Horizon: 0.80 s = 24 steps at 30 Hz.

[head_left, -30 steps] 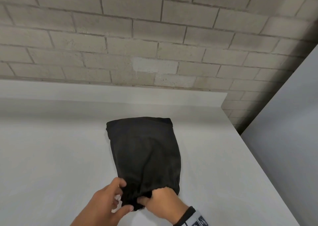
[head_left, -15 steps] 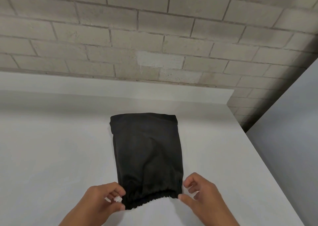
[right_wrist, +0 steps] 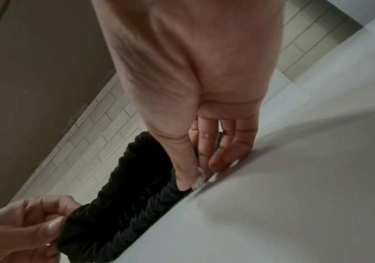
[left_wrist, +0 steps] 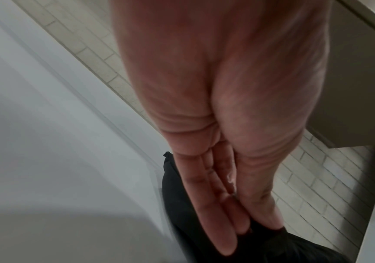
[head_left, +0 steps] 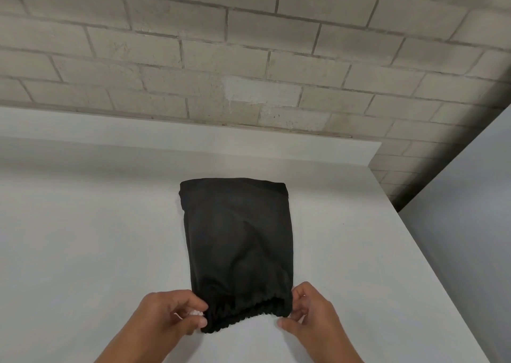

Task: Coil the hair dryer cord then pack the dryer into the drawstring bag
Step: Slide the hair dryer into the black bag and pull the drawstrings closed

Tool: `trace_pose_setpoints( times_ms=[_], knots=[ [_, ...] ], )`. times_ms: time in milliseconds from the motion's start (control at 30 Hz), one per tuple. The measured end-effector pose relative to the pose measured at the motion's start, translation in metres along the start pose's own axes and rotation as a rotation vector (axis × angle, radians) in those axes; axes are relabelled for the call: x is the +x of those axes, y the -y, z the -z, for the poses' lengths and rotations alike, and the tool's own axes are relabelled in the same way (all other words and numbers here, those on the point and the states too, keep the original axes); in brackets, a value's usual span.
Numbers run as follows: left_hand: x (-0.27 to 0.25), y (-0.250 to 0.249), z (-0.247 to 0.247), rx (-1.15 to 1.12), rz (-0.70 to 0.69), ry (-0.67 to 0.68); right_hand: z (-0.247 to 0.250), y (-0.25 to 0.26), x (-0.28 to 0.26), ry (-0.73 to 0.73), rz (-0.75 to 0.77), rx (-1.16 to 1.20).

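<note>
A black drawstring bag [head_left: 237, 238] lies flat on the white table [head_left: 83, 252], its gathered mouth toward me. It bulges a little, and no hair dryer or cord is in sight. My left hand [head_left: 177, 315] is at the mouth's left end and pinches a white drawstring end [head_left: 197, 313] between thumb and fingers. At the right end, my right hand [head_left: 307, 315] has its fingers curled. In the right wrist view its thumb and forefinger pinch a pale drawstring end [right_wrist: 199, 179] beside the ruffled hem [right_wrist: 137, 178]. The left wrist view shows the left hand's fingers [left_wrist: 218, 204] against the bag [left_wrist: 272, 249].
A brick wall [head_left: 249, 58] rises behind the table's low back ledge [head_left: 166, 141]. The table's right edge [head_left: 414, 238] runs diagonally, with a grey panel [head_left: 470, 224] beyond it. Bare tabletop lies on both sides of the bag.
Both hands were bunched together at the middle of the bag's mouth. They have moved apart to its two ends, and the mouth now lies spread between them.
</note>
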<state>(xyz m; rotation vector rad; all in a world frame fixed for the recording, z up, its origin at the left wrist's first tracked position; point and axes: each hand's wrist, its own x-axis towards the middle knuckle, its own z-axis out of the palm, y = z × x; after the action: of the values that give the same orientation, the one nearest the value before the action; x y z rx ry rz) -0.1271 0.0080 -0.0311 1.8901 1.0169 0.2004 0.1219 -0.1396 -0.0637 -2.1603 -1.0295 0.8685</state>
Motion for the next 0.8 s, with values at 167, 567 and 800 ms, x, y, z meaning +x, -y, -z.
trace_pose_setpoints(
  times_ms=[167,567,800],
  knots=[
    [-0.001,-0.001,0.005,0.041,-0.024,-0.063,0.01,-0.005,-0.005,0.034,0.023,0.02],
    [-0.018,0.025,0.069,0.179,0.02,-0.337,0.077,-0.045,-0.031,-0.082,0.129,-0.339],
    [-0.003,-0.017,0.053,0.096,-0.196,-0.327,0.074,0.014,-0.032,-0.065,0.28,-0.063]
  ],
)
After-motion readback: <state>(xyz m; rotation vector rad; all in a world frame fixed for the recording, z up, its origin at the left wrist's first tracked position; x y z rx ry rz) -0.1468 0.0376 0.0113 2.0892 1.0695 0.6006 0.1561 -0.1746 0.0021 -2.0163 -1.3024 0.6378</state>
